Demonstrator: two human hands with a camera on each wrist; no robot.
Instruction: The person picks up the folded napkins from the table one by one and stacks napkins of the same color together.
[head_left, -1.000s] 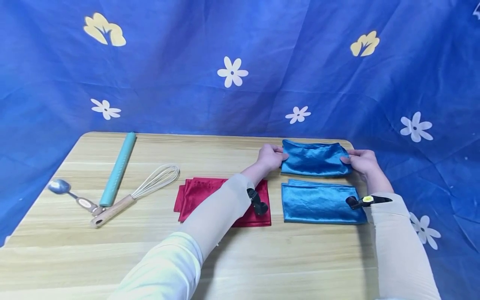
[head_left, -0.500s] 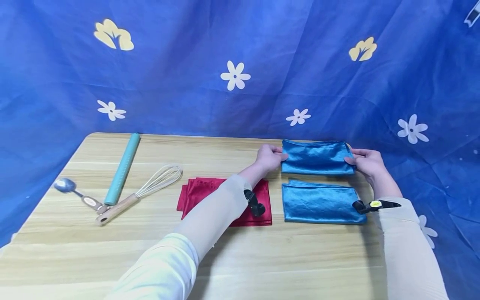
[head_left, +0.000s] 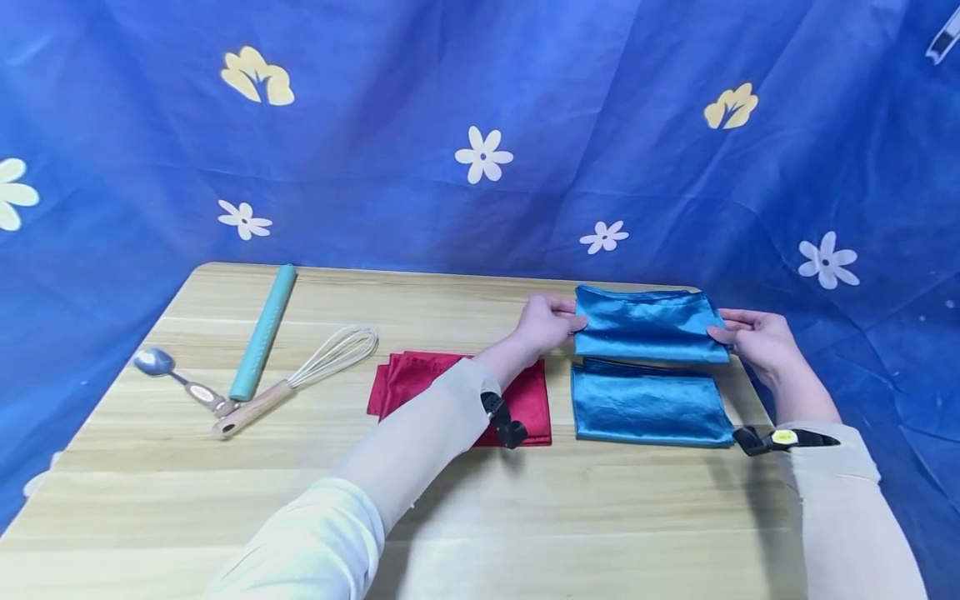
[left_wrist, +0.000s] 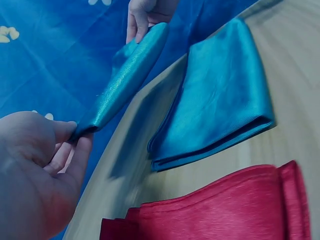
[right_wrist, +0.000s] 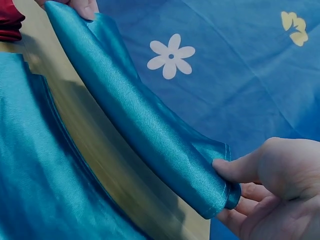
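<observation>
A folded shiny blue cloth (head_left: 649, 323) is held just above the table's far right by both hands. My left hand (head_left: 549, 322) pinches its left end (left_wrist: 82, 131); my right hand (head_left: 756, 337) pinches its right end (right_wrist: 220, 192). The cloth (left_wrist: 131, 75) hangs clear of the wood, stretched between the hands (right_wrist: 150, 125). Right below and nearer lies a second folded blue cloth (head_left: 649, 406) flat on the table (left_wrist: 225, 95). A folded red cloth (head_left: 465, 392) lies left of that, partly under my left forearm.
On the wooden table (head_left: 225, 492), at the left, lie a teal rolling pin (head_left: 264, 330), a whisk with wooden handle (head_left: 300, 379) and a metal spoon (head_left: 180, 379). A blue flowered backdrop (head_left: 480, 133) hangs behind the table and down its right side.
Both hands have drawn the held blue cloth nearer, and it now overlaps the far edge of the lying blue cloth. The camera view has shifted a little.
</observation>
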